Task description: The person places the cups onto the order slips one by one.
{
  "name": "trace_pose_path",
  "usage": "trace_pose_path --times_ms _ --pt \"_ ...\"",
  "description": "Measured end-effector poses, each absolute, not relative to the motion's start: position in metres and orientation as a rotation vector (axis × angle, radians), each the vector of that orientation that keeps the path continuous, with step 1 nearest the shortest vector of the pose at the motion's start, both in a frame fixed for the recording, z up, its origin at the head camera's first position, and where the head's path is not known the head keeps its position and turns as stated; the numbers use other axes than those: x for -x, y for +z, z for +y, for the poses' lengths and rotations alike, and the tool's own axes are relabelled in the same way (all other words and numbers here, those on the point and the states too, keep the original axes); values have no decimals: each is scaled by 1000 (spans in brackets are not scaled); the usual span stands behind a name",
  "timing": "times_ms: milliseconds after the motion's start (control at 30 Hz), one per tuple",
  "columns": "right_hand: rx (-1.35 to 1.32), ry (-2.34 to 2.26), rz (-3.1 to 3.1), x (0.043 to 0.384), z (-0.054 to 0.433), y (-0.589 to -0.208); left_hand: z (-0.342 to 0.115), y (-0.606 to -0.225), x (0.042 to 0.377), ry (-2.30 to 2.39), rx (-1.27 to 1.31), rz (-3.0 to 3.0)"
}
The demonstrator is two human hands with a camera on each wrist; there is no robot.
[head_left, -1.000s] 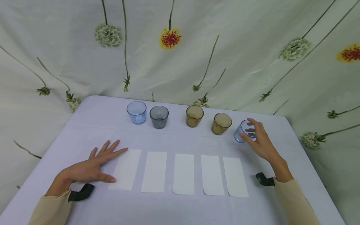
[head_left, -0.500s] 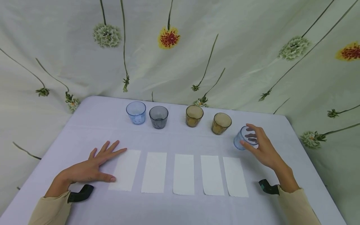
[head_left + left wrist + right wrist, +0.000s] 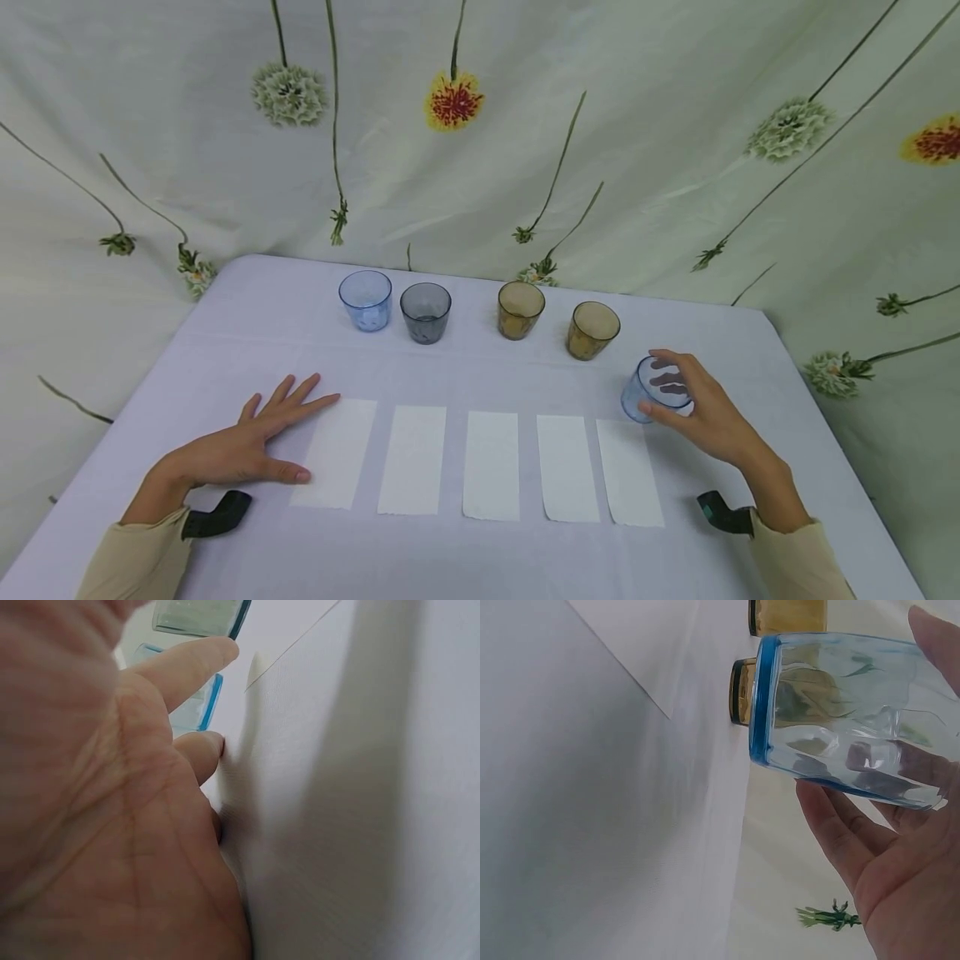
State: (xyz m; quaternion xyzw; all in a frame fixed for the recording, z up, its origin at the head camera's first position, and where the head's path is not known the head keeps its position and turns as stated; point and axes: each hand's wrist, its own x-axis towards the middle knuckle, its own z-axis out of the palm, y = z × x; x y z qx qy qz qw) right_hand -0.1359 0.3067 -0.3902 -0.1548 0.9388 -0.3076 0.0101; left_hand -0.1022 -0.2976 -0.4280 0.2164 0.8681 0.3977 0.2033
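My right hand (image 3: 708, 412) grips a clear blue glass (image 3: 637, 396) at the right of the table, thumb on the near side and fingers round the far side. In the right wrist view the blue glass (image 3: 840, 712) shows its thick base close to the white cloth. My left hand (image 3: 247, 437) rests on the table with fingers spread, its index fingertip and thumb at the edge of the leftmost white paper strip (image 3: 337, 458). The left palm (image 3: 127, 810) fills much of the left wrist view, holding nothing.
Along the back stand another blue glass (image 3: 366, 302), a grey glass (image 3: 425, 315) and two amber glasses (image 3: 520, 312). Several white paper strips (image 3: 491, 467) lie in a row in front. A flowered cloth (image 3: 637, 125) hangs behind the table.
My right hand has drawn the blue glass toward the near side of the table, closer to the rightmost paper strip. The left hand has stayed in place.
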Motion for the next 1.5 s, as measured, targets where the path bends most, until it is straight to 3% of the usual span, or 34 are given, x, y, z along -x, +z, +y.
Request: trace_pose_path --times_ms 1500 --pt "633 -935 2847 110 303 -392 -298 -431 102 1096 -606 2433"
